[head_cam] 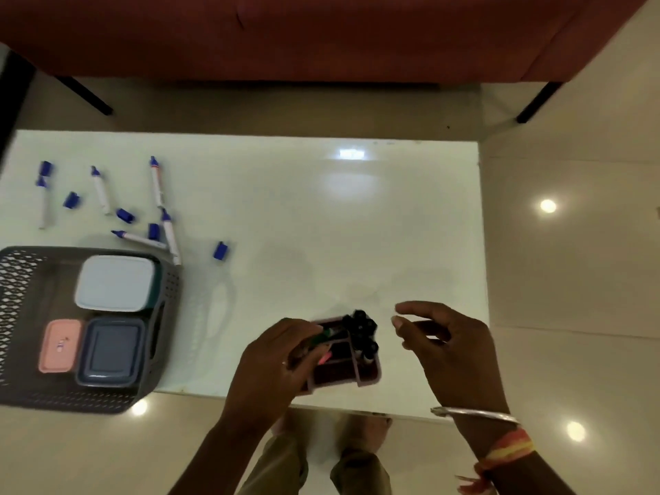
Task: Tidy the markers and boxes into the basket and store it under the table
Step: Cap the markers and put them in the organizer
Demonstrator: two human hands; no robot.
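Cut off at the left edge: grey mesh basket (21, 280) at the table (321, 209) corner, packed with a white box (114, 282), pink box (59, 346) and slate box (110, 351). Behind it, scattered blue markers (157, 182) and loose caps (220, 250). Near the front edge, left hand (275, 359) curled round a green marker (326, 334), hiding part of a blurred divided tray (371, 378) of black-capped markers (360, 325). Beside it, right hand (450, 348), fingers loosely spread, holding nothing.
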